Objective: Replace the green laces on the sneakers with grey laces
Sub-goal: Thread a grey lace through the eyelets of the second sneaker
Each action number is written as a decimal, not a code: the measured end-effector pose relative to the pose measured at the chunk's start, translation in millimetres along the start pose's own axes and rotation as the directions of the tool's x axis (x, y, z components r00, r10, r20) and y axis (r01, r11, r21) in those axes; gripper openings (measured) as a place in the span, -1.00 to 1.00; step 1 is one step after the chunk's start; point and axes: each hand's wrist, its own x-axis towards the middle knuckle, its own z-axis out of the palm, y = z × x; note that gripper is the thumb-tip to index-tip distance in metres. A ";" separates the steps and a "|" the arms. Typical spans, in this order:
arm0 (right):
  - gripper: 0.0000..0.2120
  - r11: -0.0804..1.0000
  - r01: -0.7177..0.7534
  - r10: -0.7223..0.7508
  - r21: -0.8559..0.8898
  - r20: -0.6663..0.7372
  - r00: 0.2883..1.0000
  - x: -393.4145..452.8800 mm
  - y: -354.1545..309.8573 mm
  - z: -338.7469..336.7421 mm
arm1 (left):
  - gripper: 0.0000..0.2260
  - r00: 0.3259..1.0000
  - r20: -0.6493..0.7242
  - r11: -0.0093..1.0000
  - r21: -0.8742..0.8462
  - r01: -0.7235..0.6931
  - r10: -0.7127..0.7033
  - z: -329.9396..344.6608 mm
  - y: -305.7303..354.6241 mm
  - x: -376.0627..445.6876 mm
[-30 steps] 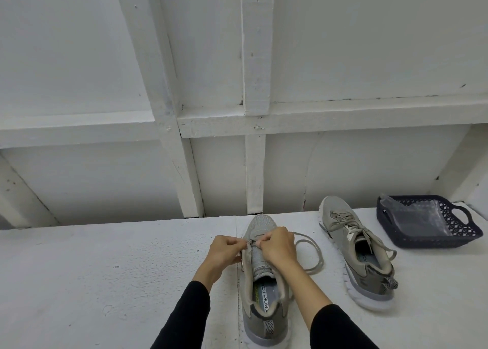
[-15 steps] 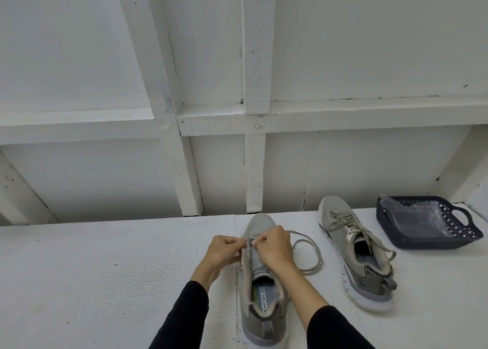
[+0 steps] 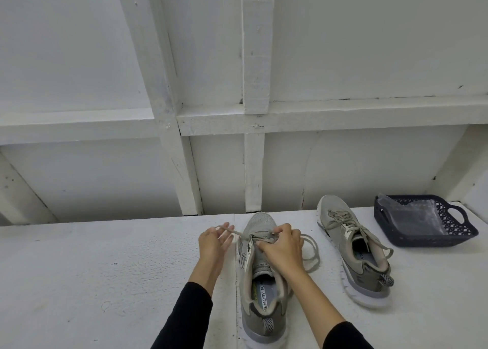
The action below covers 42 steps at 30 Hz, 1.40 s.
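Grey mesh of the near sneaker (image 3: pixel 260 274) sits at six o'clock on the white surface (image 3: pixel 105 269), heel toward me. My right hand (image 3: pixel 284 245) pinches the grey lace (image 3: pixel 311 251) at the lowest eyelets, fingers curled tight. My left hand (image 3: pixel 215 240), at nine o'clock of the toe, has its fingers spread loose with the lace end lying across them, gripping nothing. I'd close on that end and draw both sides even before crossing. Farther, at two o'clock, the second sneaker (image 3: pixel 353 245) is already laced; beyond it, a dark basket (image 3: pixel 460 233).
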 end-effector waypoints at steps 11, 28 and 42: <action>-0.38 0.981 -0.170 0.175 0.089 -0.050 0.983 -10.8 3.2 4.5 | -0.78 0.837 0.519 -0.047 0.853 -0.520 0.174 -36.3 3.2 15.6; -0.88 0.949 0.158 -0.168 0.274 0.012 0.986 -7.7 34.8 -13.7 | -0.76 0.964 0.222 0.851 0.470 -0.236 0.144 -13.0 -1.0 6.0; -0.80 0.401 0.024 0.228 0.916 -0.125 0.965 11.7 6.4 -49.2 | -0.72 0.952 0.262 0.724 0.624 -0.294 0.161 -7.3 -7.9 0.9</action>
